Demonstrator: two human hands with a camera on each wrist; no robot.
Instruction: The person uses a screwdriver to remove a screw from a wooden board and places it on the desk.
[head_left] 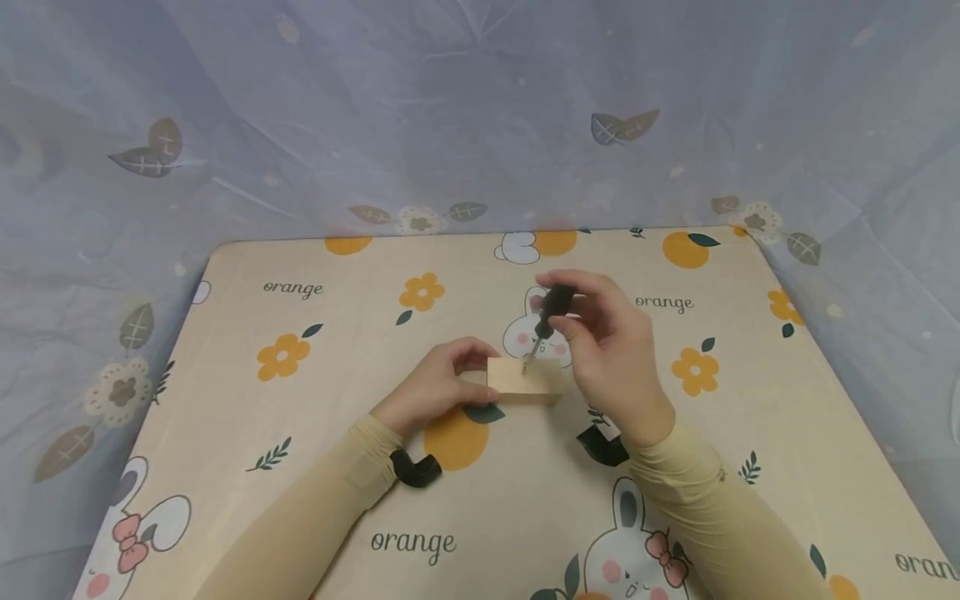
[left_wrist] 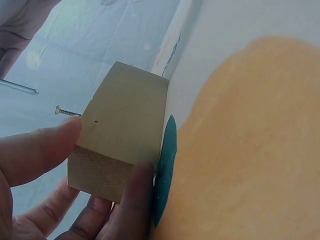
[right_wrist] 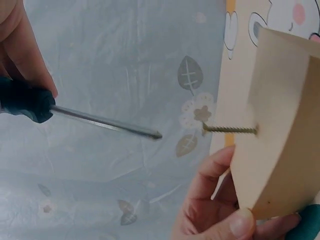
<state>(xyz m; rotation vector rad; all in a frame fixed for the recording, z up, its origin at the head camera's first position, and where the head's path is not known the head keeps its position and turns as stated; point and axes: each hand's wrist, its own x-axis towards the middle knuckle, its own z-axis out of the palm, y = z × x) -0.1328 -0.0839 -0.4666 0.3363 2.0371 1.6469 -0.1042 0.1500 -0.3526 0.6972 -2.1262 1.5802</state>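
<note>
A pale wooden block (head_left: 517, 377) lies on the printed cloth, and a brass-coloured screw (right_wrist: 230, 130) stands partly sunk in its upper face. My left hand (head_left: 442, 379) grips the block's left end between thumb and fingers. In my right hand (head_left: 611, 350) is a screwdriver (head_left: 553, 310), its dark handle pinched by thumb and fingers and its shaft slanting down toward the screw. The right wrist view shows the screwdriver tip (right_wrist: 157, 135) apart from the screw head, with a gap between them. A small dark hole (left_wrist: 96, 121) marks the block's side.
A table covered by a cream cloth (head_left: 345, 333) with oranges, flowers and rabbits printed on it holds the work. Grey-blue patterned curtains (head_left: 450, 108) hang behind and at both sides. Black straps (head_left: 415, 469) are at both wrists.
</note>
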